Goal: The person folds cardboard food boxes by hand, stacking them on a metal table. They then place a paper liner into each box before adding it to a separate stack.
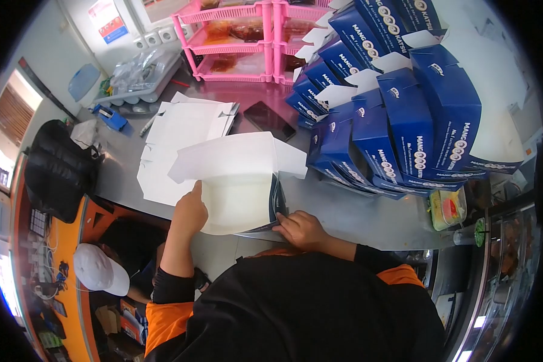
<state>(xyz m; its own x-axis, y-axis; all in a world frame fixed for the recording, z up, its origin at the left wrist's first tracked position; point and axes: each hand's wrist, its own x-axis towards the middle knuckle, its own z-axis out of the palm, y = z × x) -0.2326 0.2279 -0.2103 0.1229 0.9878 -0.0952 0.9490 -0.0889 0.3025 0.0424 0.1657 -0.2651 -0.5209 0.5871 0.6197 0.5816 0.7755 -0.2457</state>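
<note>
Head view: your left hand [190,212], index finger extended, is touching the left side of the open box [236,202], its grip hidden; your right hand [301,230], partly curled, is holding the near-right corner, perhaps steadying the walls; the box is showing bare white inside at the near edge of the bench [362,214]; pink racks [235,77] are holding packets [247,30].
</note>
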